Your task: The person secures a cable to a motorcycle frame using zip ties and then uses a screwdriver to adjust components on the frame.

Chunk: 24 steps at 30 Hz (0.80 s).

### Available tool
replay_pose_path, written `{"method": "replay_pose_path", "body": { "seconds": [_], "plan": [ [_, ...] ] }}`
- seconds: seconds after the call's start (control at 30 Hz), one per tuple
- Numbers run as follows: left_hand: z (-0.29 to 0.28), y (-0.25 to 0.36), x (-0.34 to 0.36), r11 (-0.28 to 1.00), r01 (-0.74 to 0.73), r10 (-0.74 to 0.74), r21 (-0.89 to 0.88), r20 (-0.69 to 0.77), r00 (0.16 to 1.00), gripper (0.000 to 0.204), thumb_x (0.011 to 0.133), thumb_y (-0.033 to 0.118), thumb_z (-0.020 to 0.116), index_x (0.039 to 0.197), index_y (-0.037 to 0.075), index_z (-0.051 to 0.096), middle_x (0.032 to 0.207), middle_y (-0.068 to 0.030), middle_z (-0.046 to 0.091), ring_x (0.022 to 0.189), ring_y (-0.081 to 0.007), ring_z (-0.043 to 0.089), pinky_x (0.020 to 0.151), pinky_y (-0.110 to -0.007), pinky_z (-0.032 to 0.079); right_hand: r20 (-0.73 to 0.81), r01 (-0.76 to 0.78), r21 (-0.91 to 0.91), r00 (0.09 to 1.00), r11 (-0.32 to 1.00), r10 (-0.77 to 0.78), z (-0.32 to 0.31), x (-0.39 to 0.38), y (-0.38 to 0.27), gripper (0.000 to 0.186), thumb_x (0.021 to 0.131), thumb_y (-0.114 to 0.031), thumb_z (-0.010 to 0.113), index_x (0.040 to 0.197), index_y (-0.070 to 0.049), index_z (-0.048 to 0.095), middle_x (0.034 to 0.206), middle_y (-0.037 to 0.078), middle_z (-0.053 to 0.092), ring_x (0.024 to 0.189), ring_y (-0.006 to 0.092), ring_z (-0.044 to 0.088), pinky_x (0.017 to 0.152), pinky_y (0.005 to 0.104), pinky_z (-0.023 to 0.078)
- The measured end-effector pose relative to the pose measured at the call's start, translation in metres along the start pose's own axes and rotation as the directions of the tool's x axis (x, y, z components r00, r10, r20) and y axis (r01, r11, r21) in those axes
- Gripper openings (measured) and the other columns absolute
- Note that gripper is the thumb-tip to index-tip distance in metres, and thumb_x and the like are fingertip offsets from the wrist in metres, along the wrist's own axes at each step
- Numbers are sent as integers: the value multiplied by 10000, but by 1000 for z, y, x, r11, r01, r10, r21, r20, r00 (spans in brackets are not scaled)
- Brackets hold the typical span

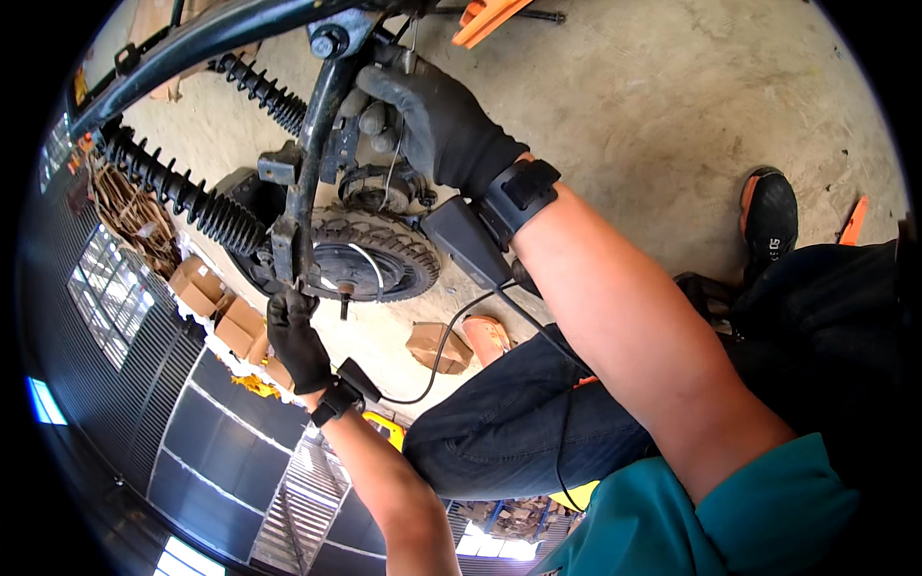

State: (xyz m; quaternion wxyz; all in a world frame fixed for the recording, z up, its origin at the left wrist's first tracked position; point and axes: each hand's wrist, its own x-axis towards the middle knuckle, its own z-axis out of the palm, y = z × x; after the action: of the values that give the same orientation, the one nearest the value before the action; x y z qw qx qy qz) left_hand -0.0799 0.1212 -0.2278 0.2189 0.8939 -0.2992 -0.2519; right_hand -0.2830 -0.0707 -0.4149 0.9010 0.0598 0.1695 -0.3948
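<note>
We seem to be working at both ends of the black swingarm, above the wheel – steady bracing looks called for. Our left hand pinches near its lower tip; our right reaches upward, fingers curled beside the bolt – grip hidden, we cannot tell.

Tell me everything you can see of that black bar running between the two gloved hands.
The bar is a dark, slightly shiny tube, probably painted metal, with scuffed patches. It slants from a bolt at its top to a bracket near its lower end; a boxy tab juts left between them. The left hand is at its lower end, the right hand beside its upper part; whether that one touches it is unclear.
</note>
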Motion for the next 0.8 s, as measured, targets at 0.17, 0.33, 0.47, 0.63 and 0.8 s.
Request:
{"method": "replay_pose_path", "body": {
  "seconds": [0.17, 0.33, 0.47, 0.63, 0.8],
  "plan": [
    [-11, -23, 1, 985, 6, 5, -172, 59, 998, 201, 1002, 200, 513, 970, 12, 577, 898, -17, 576, 855, -116, 555, 855, -314, 488, 46, 50, -14, 998, 999, -50, -3, -1, -2, 136, 965, -222, 529, 1008, -119, 607, 837, 48, 680, 619, 68, 564, 494, 234, 447],
    [-27, -33, -1, 995, 56, -58, -89, -29, 998, 233, 998, 238, 531, 999, 12, 585, 963, -50, 606, 847, -124, 552, 844, -332, 499, 88, 7, 10, 996, 1000, -8, -4, -3, -3, 154, 969, -241, 549, 1024, -112, 611, 842, 16, 663, 653, 64, 554, 542, 238, 452],
    [-29, -29, -5, 978, 81, -76, -192, 30, 997, 213, 984, 245, 562, 963, 33, 569, 875, -22, 557, 795, -107, 523, 825, -316, 491, 104, -31, 28, 994, 999, 28, -9, -2, -3, 184, 976, -260, 563, 1080, -115, 608, 863, -7, 659, 669, 55, 556, 557, 228, 448],
    [-13, -6, -2, 980, 43, -38, -193, 32, 999, 201, 985, 236, 565, 926, 44, 575, 817, 4, 544, 757, -85, 505, 850, -294, 478, 236, -21, 157, 972, 987, -17, -11, -2, 2, 203, 987, -239, 541, 1140, -118, 598, 919, 11, 659, 713, 56, 546, 597, 232, 452],
    [9, 13, 6, 998, -25, 29, -63, 55, 998, 128, 963, 136, 567, 967, 10, 593, 874, -8, 577, 826, -84, 512, 809, -247, 435, 250, -51, 184, 968, 982, 3, -12, -2, -1, 217, 999, -235, 516, 1163, -115, 592, 953, 18, 657, 727, 61, 540, 614, 233, 448]
  ]
}}
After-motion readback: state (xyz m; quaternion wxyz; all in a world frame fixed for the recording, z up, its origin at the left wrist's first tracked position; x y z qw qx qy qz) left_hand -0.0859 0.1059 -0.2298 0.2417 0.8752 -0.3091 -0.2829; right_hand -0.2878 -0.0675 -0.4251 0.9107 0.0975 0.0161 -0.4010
